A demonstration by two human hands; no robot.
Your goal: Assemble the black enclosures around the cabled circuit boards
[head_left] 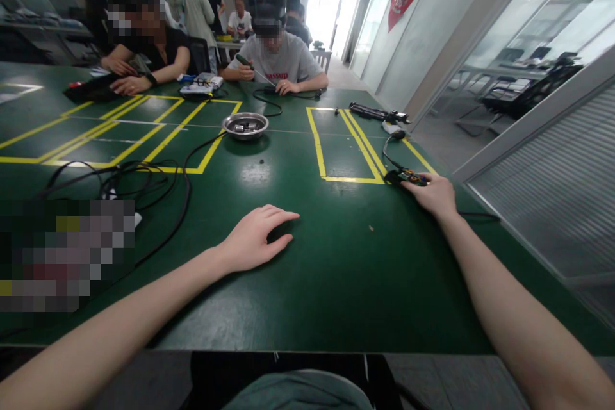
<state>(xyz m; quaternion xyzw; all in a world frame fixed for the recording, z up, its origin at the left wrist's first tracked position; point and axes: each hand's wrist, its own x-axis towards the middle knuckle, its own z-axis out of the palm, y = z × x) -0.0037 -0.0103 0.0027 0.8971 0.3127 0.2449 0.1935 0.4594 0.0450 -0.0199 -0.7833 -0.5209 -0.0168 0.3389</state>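
Note:
My left hand (257, 237) rests palm down on the green table (336, 269), fingers stretched out and slightly apart, holding nothing. My right hand (435, 193) reaches far to the right edge and closes its fingers on a small black device (408, 176) with coloured buttons. A black cable (390, 147) runs from that device toward a small white and black item (394, 131) further back.
A metal bowl (245, 124) with small parts sits mid-table between yellow tape rectangles (346, 154). Tangled black cables (139, 182) lie at the left. Two people work at the far end, one holding a tool (250, 65). A black bar-shaped object (372, 113) lies far right.

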